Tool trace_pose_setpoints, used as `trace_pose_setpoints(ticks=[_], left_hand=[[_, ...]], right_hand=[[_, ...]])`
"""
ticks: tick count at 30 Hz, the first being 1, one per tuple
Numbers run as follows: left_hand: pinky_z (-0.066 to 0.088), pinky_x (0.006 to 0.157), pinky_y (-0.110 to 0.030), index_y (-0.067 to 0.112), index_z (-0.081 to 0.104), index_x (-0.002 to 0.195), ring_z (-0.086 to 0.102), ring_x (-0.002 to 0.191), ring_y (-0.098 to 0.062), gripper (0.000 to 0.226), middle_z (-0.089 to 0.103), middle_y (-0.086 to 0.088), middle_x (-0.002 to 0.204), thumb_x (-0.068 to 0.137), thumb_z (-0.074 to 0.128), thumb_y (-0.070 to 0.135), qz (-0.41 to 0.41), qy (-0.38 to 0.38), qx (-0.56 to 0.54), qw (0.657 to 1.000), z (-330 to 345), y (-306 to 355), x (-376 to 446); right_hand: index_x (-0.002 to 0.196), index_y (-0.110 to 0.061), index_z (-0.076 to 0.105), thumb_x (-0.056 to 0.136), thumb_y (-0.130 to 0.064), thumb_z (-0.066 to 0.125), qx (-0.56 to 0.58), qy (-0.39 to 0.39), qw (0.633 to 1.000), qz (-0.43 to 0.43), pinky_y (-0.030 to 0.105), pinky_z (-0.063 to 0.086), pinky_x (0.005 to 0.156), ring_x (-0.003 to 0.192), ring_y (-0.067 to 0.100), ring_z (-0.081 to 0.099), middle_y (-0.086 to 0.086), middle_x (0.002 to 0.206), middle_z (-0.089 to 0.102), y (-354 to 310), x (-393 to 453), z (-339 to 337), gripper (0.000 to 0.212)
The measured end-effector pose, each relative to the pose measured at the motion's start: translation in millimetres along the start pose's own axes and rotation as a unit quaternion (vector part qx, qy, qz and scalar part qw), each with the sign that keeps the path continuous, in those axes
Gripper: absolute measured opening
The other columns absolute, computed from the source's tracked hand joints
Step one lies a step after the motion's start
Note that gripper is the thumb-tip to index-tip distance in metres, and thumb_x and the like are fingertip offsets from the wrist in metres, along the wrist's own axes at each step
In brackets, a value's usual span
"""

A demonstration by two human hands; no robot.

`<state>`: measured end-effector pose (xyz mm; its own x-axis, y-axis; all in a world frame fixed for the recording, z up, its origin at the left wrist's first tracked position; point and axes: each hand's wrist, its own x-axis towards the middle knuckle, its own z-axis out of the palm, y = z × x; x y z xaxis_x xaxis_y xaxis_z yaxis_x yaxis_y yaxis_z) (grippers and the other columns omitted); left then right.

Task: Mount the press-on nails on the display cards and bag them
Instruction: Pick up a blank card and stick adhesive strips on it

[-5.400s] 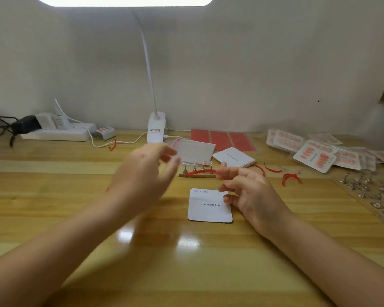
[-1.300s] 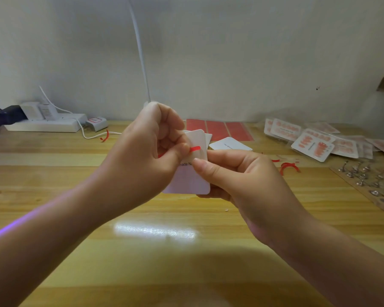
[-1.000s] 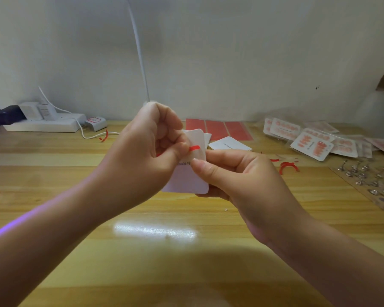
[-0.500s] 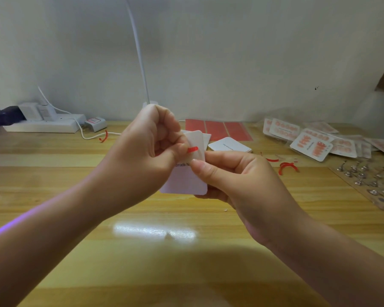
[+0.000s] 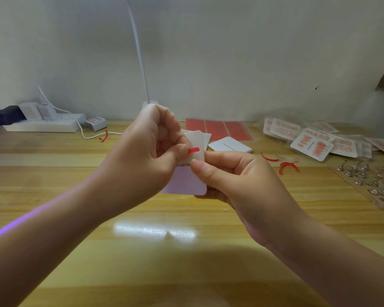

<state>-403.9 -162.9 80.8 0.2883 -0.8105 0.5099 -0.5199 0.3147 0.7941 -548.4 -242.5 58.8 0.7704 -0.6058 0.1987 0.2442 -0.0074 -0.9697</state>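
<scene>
A white display card (image 5: 186,180) with printed text is held upright above the wooden table, in the middle of the view. My right hand (image 5: 233,180) grips its right edge, thumb on the front. My left hand (image 5: 149,151) pinches a thin red strip (image 5: 194,150) that lies across the card's upper part; most of the strip is hidden under the thumb. A small stack of blank white cards (image 5: 230,145) lies behind on the table. Bagged cards with pink nails (image 5: 310,145) are piled at the right.
Red adhesive sheets (image 5: 217,129) lie by the wall. Loose red peeled strips (image 5: 286,166) sit right of my hands. A board of small metal stands (image 5: 372,182) is at the far right. A power strip (image 5: 42,125) with plugs and a lamp stem (image 5: 140,54) stand at the back.
The card was lying on the table 5.4 s ago; now both hands hold it up with the red strip on it. Over the last second the hands have barely shifted.
</scene>
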Motion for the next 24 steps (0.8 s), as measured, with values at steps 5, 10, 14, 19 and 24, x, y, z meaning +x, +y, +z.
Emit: trace_pose_setpoints(ticks=[5, 10, 14, 19, 24], left_hand=[[0.055, 0.075, -0.037, 0.023, 0.043, 0.087, 0.067, 0.077, -0.027, 0.020, 0.064, 0.005, 0.073, 0.076, 0.057, 0.014, -0.002, 0.008, 0.030, 1.000, 1, 2, -2], [0.053, 0.078, -0.052, 0.023, 0.043, 0.087, 0.067, 0.079, -0.030, 0.020, 0.064, 0.001, 0.075, 0.076, 0.058, 0.016, 0.000, 0.022, 0.048, 0.999, 2, 5, -4], [0.052, 0.075, -0.050, 0.022, 0.043, 0.087, 0.065, 0.077, -0.032, 0.020, 0.064, -0.002, 0.076, 0.077, 0.058, 0.016, 0.002, 0.032, 0.053, 0.998, 4, 7, -4], [0.053, 0.070, -0.042, 0.021, 0.043, 0.087, 0.064, 0.073, -0.027, 0.024, 0.063, 0.000, 0.075, 0.082, 0.063, 0.009, 0.011, 0.046, 0.080, 0.996, 6, 8, -7], [0.051, 0.064, -0.029, 0.022, 0.043, 0.088, 0.062, 0.069, -0.023, 0.029, 0.063, -0.001, 0.075, 0.082, 0.065, 0.003, 0.023, 0.053, 0.110, 0.992, 10, 11, -10]], right_hand=[[0.091, -0.018, 0.077, 0.087, -0.007, 0.065, -0.012, 0.002, 1.000, -0.009, 0.021, 0.056, 0.065, 0.073, 0.009, 0.070, 0.002, 0.083, 0.077, 0, -1, 1, 0.017], [0.091, -0.019, 0.077, 0.087, -0.007, 0.066, -0.017, 0.002, 1.000, -0.017, 0.023, 0.058, 0.068, 0.077, 0.012, 0.071, 0.002, 0.085, 0.077, 2, -1, 1, 0.017], [0.091, -0.020, 0.077, 0.086, -0.004, 0.067, -0.026, -0.004, 0.999, -0.027, 0.021, 0.057, 0.068, 0.078, 0.012, 0.073, 0.001, 0.086, 0.077, 1, -1, 0, 0.020], [0.091, -0.018, 0.076, 0.084, -0.001, 0.068, -0.036, 0.001, 0.999, -0.036, 0.019, 0.055, 0.066, 0.077, 0.011, 0.072, 0.002, 0.084, 0.077, 2, 1, -1, 0.020], [0.083, -0.010, 0.072, 0.084, -0.022, 0.066, 0.036, -0.003, 0.999, -0.005, 0.033, 0.057, 0.073, 0.075, 0.022, 0.069, 0.009, 0.078, 0.072, 4, 2, 0, 0.014]])
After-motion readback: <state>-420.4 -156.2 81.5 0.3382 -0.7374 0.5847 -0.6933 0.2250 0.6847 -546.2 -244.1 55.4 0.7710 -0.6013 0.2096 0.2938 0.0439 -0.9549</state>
